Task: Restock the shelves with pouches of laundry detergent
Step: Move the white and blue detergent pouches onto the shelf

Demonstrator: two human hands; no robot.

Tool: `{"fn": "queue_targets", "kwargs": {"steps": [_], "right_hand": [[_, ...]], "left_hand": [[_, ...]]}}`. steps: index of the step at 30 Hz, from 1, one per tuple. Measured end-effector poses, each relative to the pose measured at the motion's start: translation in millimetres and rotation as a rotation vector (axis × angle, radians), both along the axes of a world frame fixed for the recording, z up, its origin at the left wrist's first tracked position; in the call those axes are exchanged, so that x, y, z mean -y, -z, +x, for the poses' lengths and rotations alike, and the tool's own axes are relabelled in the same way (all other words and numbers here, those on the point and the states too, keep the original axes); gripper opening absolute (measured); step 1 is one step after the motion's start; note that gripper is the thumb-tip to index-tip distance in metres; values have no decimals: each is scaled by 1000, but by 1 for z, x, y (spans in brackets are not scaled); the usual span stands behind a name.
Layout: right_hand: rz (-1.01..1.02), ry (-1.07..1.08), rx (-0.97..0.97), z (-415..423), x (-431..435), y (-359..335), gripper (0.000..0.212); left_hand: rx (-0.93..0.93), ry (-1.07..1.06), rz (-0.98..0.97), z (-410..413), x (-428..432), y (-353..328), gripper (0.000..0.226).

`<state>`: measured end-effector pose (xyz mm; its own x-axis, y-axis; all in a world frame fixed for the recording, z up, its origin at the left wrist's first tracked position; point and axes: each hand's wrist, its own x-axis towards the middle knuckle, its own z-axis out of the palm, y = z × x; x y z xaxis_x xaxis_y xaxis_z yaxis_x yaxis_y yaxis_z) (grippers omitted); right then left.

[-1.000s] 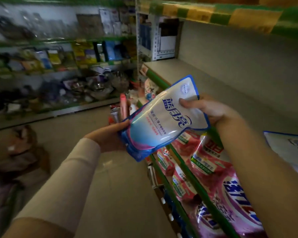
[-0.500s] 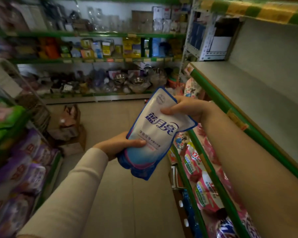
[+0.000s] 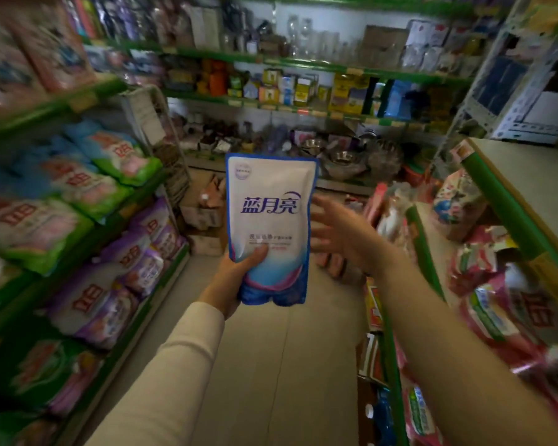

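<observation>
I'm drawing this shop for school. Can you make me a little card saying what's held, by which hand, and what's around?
Held thing: white and blue detergent pouch, upright
Left hand: grips the pouch's lower part, thumb on front
Right hand: open, fingers spread, right of the pouch
Left side: stacked bags, green and purple
Right side: pink and red packs

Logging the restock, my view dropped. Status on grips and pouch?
Left grip holds pouch low, upright. Right grip open, beside it. Bare shelf at right, nothing blocking.
</observation>
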<state>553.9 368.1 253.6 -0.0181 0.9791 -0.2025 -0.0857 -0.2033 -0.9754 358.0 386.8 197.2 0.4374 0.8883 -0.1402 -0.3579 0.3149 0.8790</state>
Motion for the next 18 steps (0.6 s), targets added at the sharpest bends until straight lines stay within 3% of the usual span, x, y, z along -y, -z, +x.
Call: {"fn": "queue_targets", "kwargs": {"steps": [2, 5, 8, 13, 18], "right_hand": [[42, -6, -59, -46, -6, 19, 22], [151, 54, -193, -113, -18, 34, 27], [179, 83, -141, -163, -32, 43, 35], [151, 80, -127, -226, -42, 61, 30], [99, -35, -116, -280, -33, 88, 38]], "left_hand": [[15, -114, -9, -15, -1, -2, 42], [-33, -266, 8, -50, -3, -6, 16], [-107, -404, 12, -91, -5, -1, 14], [-105, -618, 35, -145, -3, 14, 22], [-131, -766, -25, -191, 22, 36, 21]]}}
